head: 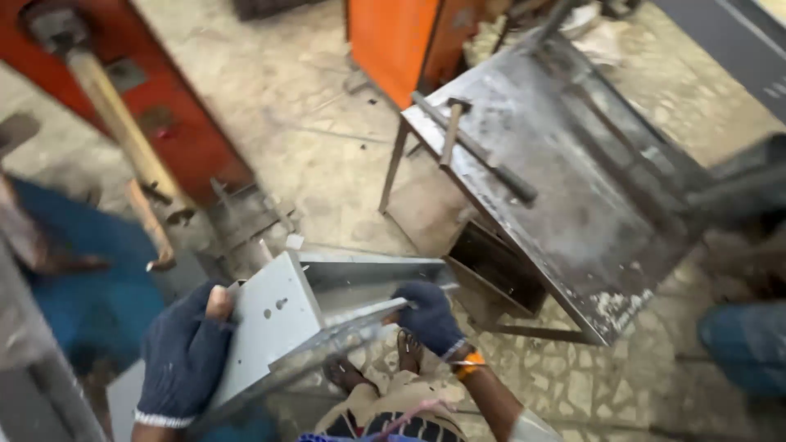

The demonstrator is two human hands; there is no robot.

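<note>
Channel (pixel 327 315), a grey folded steel piece, is held low centre above bare feet (pixel 372 368), gripped by gloved left hand (pixel 184 356) and right hand (pixel 430 315); a slip could drop its edge on them.

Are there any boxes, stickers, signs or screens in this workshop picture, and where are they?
No packages, labels, signs or screens show.
Nearest thing: a pale grey folded metal sheet part, held at its left end by the left hand and at its upper edge by the right hand, both in dark blue gloves.
Behind: a grey steel table with a hammer on it.
</note>
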